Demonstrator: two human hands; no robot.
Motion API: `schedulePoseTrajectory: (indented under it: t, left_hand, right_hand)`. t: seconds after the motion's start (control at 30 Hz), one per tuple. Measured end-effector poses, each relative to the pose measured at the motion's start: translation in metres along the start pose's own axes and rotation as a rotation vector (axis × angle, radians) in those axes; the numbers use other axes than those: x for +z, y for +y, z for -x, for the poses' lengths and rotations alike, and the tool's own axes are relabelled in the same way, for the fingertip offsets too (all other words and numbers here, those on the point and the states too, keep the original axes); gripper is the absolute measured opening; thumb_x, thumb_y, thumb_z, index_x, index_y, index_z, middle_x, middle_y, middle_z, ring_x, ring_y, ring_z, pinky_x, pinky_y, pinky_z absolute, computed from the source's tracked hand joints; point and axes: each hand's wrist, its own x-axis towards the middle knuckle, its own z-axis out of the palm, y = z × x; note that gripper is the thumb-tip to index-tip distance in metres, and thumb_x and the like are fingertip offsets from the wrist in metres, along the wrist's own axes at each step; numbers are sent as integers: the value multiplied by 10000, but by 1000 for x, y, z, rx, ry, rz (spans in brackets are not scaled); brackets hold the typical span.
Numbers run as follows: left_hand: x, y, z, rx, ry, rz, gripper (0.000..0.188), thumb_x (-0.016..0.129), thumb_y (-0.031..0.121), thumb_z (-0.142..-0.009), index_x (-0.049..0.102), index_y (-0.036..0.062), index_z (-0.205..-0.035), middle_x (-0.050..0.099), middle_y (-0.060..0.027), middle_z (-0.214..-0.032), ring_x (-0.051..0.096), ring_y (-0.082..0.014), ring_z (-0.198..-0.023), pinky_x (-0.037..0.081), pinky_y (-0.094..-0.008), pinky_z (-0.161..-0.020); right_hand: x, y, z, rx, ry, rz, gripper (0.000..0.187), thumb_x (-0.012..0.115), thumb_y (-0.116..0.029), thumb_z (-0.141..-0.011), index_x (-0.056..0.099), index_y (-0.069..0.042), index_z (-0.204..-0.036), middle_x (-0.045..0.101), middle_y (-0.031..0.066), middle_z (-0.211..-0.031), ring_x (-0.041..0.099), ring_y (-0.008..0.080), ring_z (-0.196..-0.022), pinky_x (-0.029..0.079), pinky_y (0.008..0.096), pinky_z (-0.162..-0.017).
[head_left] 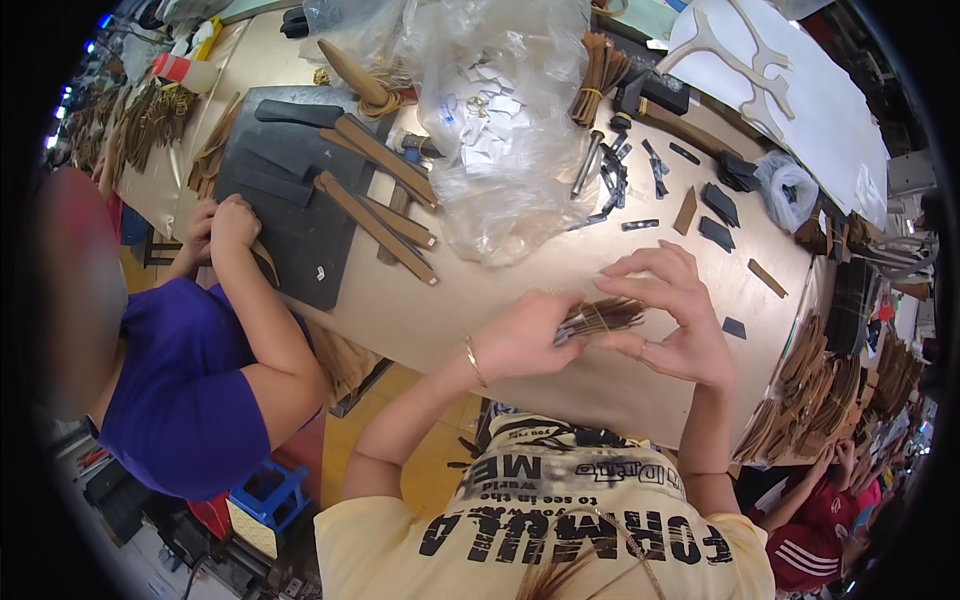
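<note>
A small bundle of thin brown strips, leather by their look (612, 316), is pinched in my left hand (522, 332) over the near side of the table. Thin pale lines cross the bundle, perhaps a band; they are too fine to tell. Around its other end curves my right hand (672, 312), thumb and fingers spread apart in a C shape. Whether the right fingertips touch the strips I cannot make out. Beyond my hands lie small black pieces (718, 204) and a brown scrap (686, 211).
At left, a co-worker in purple (215, 390) rests both hands by a black mat (300, 270) with long brown straps (375, 228). A clear plastic bag (500, 205) covers the table's middle. Brown strip bundles (820, 385) line the right edge; a metal rod (587, 163) lies farther back.
</note>
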Motion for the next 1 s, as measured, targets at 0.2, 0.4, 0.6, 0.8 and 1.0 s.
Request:
schedulePoseTrajectory:
  t: [0.2, 0.4, 0.6, 0.8, 1.0]
  left_hand:
    - [5, -10, 13, 53, 33, 405, 438, 710, 222, -843, 603, -39, -1178, 673, -123, -840, 642, -187, -767, 512, -332, -728]
    - [3, -29, 30, -155, 23, 691, 369, 719, 175, -886, 592, 24, -1198, 641, -16, -1066, 546, -50, -951, 468, -242, -829]
    - [27, -52, 50, -272, 394, 944, 306, 594, 377, -975, 594, 71, -998, 664, -38, -974, 596, -67, -853, 487, -235, -743]
    - [4, -67, 78, -182, 33, 1291, 776, 144, 693, -978, 582, 61, -1075, 680, -80, -1057, 629, -107, -872, 490, -243, -753]
    - [-1, -40, 91, -218, 79, 958, 951, 136, 804, -895, 476, 17, -1308, 631, -111, -1218, 589, -154, -1107, 446, -308, -942]
  right_hand:
    - [12, 6, -5, 104, 37, -285, 634, 857, -361, -722, 640, -69, -1241, 665, 76, -1077, 580, 201, -1063, 463, 348, -926]
    - [49, 19, -13, 357, -19, -690, 410, 825, -184, -794, 650, -17, -1125, 686, 36, -1010, 627, 114, -898, 506, 271, -800]
    - [56, 16, -15, 298, -47, -711, 315, 797, -149, -820, 664, -11, -1069, 697, 50, -956, 641, 86, -821, 524, 245, -730]
    - [66, 11, -18, 357, -118, -851, 287, 804, -129, -811, 678, -11, -1041, 698, 34, -967, 656, 107, -886, 545, 288, -792]
    - [68, 3, -14, -92, 24, -506, 236, 804, -69, -751, 716, -64, -970, 702, 81, -987, 687, 209, -916, 556, 313, -792]
